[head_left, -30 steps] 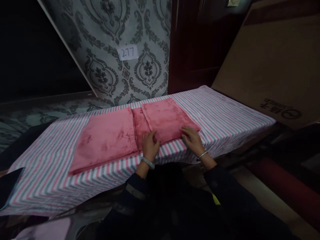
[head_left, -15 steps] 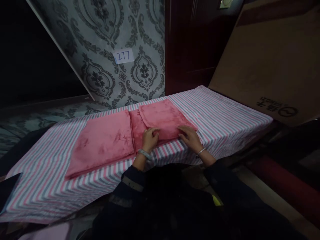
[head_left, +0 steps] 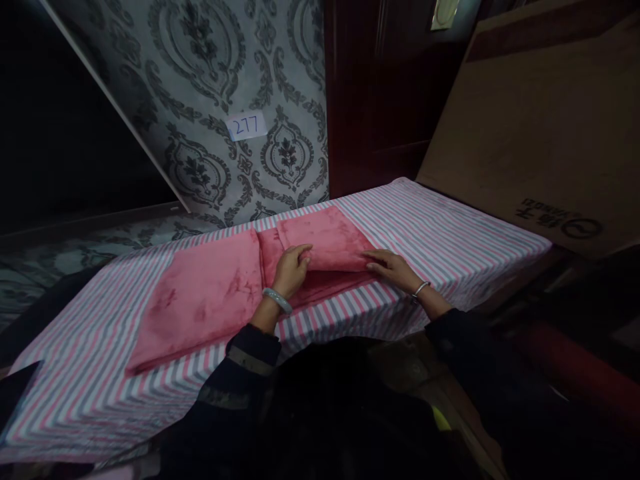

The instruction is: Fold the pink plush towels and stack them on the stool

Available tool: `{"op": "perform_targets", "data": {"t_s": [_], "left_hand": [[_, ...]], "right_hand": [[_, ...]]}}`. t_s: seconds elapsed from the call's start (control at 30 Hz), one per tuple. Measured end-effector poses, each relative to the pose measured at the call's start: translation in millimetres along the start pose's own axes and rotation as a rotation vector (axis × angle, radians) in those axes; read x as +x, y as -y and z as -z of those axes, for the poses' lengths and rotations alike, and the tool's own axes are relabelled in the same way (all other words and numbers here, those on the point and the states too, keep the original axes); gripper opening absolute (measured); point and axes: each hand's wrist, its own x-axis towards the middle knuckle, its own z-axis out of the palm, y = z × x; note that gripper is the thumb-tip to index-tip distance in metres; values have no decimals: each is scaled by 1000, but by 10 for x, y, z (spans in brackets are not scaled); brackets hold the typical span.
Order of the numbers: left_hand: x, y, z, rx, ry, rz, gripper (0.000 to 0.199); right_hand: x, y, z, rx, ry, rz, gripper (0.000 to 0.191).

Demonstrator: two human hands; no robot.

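Observation:
A pink plush cloth lies on a striped tablecloth, its left and right sides folded inward with a narrow strip between them. The right folded flap has its near edge raised a little, and a darker layer of the cloth shows beneath. At that flap's near left corner, my left hand has its fingers curled on the edge; the fingertips are partly hidden. My right hand pinches the near right corner between thumb and fingers. Each wrist wears a bangle.
Behind the table stands a patterned wall with a paper label reading 277. A dark screen is at the left. On the right, a large cardboard box leans by a dark red door.
My hands have moved apart, the left leftward and the right rightward along the flap. The flap's near edge now sits farther back, exposing more of the layer below.

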Motion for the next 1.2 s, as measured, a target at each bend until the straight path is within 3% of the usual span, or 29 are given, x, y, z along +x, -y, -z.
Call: {"op": "perform_targets", "data": {"t_s": [0.2,0.4,0.57,0.67,0.8,1.0,1.2], "left_hand": [[-23,29,47,280,51,-117,31],[-149,-84,49,592,195,-220,32],[-331,-83,28,768,111,-249,20],[-493,12,-46,786,147,-282,14],[-648,127,-131,736,247,-281,15],[-721,160,-93,620,148,-311,19],[-776,214,-61,596,65,-343,18]], "right_hand": [[-12,-169,90,-63,-2,-11,28],[-40,-120,3,-147,-91,-3,15],[-102,-12,-109,-307,-233,-5,12],[-130,23,-146,-399,-243,16,14],[-150,57,-129,-454,-163,25,16],[-172,91,-77,-465,-90,14,20],[-175,125,-109,-516,-125,34,16]]}}
